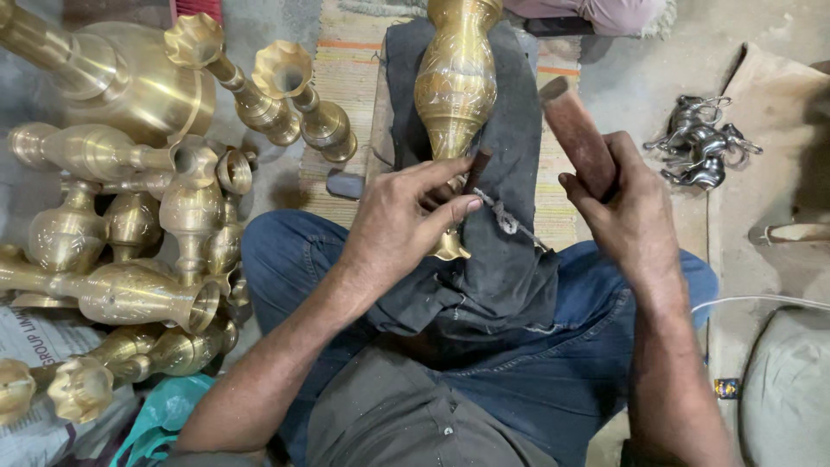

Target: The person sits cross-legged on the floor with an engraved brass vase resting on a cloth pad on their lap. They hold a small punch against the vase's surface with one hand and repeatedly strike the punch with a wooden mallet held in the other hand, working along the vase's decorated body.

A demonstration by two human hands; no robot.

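Brass vase (456, 78) at frame centre looks heavy and slick; I'd grip its narrow neck. My left hand (399, 220) pinches a chisel (478, 169), right hand (627, 203) clenches a wooden mallet (575, 130).

The vase (456, 78) is golden brass with fine engraved bands of pattern, lying on a dark grey cloth (510, 259) over blue jeans (553, 372). The mallet (577, 134) is reddish brown, and the heap of vases (130, 216) shines the same yellow brass. Beneath lies a straw-coloured woven mat (346, 78) with orange stripes, beside silvery metal figurines (700, 147).
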